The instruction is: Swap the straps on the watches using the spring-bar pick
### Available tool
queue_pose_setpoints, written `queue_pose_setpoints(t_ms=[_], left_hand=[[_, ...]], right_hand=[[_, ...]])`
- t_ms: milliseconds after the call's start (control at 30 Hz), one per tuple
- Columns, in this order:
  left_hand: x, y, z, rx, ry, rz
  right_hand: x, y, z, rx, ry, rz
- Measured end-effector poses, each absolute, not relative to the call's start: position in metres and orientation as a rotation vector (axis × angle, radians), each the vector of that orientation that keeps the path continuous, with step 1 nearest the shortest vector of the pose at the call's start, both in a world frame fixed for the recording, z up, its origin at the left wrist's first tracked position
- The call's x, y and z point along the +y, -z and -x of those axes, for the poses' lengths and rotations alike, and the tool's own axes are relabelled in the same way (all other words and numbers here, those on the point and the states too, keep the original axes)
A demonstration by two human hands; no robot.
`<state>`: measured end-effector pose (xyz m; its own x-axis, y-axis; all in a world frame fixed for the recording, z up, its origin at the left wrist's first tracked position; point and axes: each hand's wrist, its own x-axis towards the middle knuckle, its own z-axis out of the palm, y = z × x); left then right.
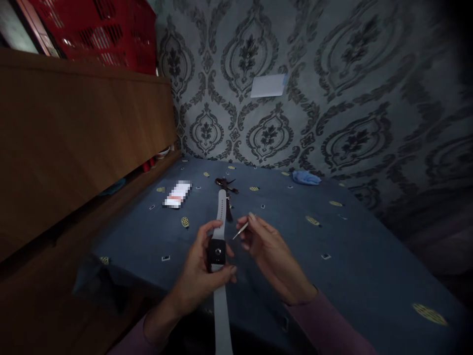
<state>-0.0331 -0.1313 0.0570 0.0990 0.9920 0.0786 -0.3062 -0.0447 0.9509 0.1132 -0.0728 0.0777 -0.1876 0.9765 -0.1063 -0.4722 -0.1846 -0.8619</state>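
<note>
A smartwatch [218, 252] with a dark case and a long pale strap lies in my left hand [201, 268], its fingers and thumb around the case. One strap half [221, 207] points away across the table, and the other hangs down toward me. My right hand [268, 251] pinches a thin, light-coloured pointed tool [241, 230] between thumb and fingers. The tool's tip is just right of the watch, apart from it. Beyond the watch, a dark brown strap-like item [223, 184] rests on the cloth, partly behind the pale strap.
The table has a blue patterned cloth [140, 236]. A phone-like object with a blurred screen [178, 194] lies at the left, and a crumpled blue cloth [306, 178] at the back right. A wooden cabinet [81, 118] with a red basket [103, 34] stands left; a patterned wall rises behind.
</note>
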Motion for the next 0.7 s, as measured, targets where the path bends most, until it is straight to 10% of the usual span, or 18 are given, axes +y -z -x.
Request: queue_pose_setpoints(t_ms=[700], left_hand=[[-0.113, -0.013, 0.026, 0.924, -1.243, -0.980]], right_hand=[[-0.069, -0.034, -0.117, -1.227, -1.426, 0.806]])
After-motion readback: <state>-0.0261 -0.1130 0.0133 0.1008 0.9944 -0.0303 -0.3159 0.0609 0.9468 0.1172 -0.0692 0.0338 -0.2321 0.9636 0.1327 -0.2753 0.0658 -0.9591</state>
